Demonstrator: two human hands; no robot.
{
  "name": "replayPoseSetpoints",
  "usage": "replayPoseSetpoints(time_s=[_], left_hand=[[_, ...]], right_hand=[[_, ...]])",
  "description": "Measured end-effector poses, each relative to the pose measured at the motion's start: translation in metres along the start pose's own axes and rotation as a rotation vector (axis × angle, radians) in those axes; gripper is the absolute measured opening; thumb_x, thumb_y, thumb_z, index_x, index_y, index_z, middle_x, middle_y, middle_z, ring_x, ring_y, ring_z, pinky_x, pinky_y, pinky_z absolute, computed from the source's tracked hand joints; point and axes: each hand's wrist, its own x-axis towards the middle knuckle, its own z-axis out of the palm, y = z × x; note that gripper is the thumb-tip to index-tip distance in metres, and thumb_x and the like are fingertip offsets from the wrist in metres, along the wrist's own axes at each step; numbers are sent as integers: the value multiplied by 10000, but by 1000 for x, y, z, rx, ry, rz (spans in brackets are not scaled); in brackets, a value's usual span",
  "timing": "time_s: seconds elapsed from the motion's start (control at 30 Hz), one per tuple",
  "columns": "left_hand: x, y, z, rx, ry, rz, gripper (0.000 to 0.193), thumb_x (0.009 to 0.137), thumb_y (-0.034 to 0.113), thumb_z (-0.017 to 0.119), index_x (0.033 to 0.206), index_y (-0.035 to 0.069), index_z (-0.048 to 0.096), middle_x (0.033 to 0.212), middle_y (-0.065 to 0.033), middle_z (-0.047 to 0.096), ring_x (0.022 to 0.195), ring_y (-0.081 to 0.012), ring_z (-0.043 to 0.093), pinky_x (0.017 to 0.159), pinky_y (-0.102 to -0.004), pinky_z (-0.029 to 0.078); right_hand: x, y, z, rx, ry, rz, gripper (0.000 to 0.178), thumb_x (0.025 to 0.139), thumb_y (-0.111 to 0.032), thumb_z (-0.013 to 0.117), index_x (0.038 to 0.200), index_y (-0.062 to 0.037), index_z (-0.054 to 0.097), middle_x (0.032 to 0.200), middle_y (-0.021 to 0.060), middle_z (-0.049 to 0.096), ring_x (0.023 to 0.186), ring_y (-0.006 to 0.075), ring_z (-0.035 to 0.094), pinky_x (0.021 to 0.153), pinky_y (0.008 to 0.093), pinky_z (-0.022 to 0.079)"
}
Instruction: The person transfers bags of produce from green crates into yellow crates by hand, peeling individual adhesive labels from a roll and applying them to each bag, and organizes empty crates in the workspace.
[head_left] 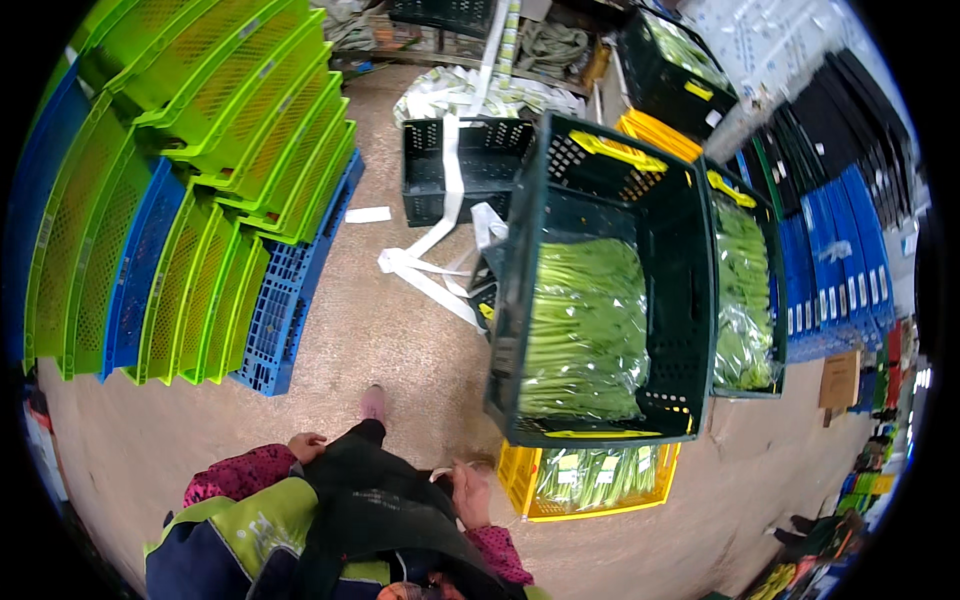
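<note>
My left hand [307,447] is low in front of me at the left edge of a dark apron [375,490], its fingers loosely stretched and nothing visible in them. At the apron's right edge, my right hand [470,494] is closed with the fingers bent. A small pale piece shows at its fingertips, too small to name. Right of that hand stands a yellow crate [515,480] holding bagged greens with labels. Above it is a large dark green crate [605,215] with bagged leafy greens [585,330] laid in a row.
Tall stacks of lime-green crates [240,120] stand on a blue pallet [265,345] at left. A dark crate [465,165] sits ahead, with white strips [430,285] trailing on the floor. Another green crate of greens [742,285] and stacked blue crates [840,260] are at right.
</note>
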Motion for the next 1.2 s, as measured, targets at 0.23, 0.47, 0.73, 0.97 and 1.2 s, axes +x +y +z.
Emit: replayPoseSetpoints(time_s=[0.23,0.47,0.73,0.97,1.2], left_hand=[[46,61,-104,-189,122,235,282,843,96,652,1102,-11,621,787,-74,655,679,-134,615,634,-275,507],[134,161,-123,-8,49,310,312,830,114,658,1119,-1,632,813,-85,664,700,-141,626,651,-282,515],[185,381,-128,-5,-92,297,334,860,112,647,1168,-10,616,829,-72,665,707,-131,620,659,-276,514],[262,537,-118,63,-70,416,284,841,75,622,1112,-11,630,803,-56,647,697,-120,604,645,-276,505],[372,713,-49,335,-243,650,275,828,108,646,1064,-32,654,814,-91,685,703,-127,636,652,-291,520]], right_hand=[[83,-154,35,33,42,-322,218,940,-123,564,1118,-26,642,885,139,680,787,282,649,721,345,504],[154,-244,-26,-56,265,-388,203,950,-88,527,1074,16,649,828,121,682,725,208,653,687,296,514],[297,-279,-82,-76,588,-506,151,893,-42,573,1007,-2,665,936,131,670,878,276,619,804,342,484],[367,-292,-130,-243,533,-429,376,781,-102,696,1144,-46,614,1201,140,571,1155,352,508,977,440,392],[425,-304,-163,-243,627,-346,474,762,-141,722,1209,-62,585,1272,154,528,1202,372,474,997,448,373]])
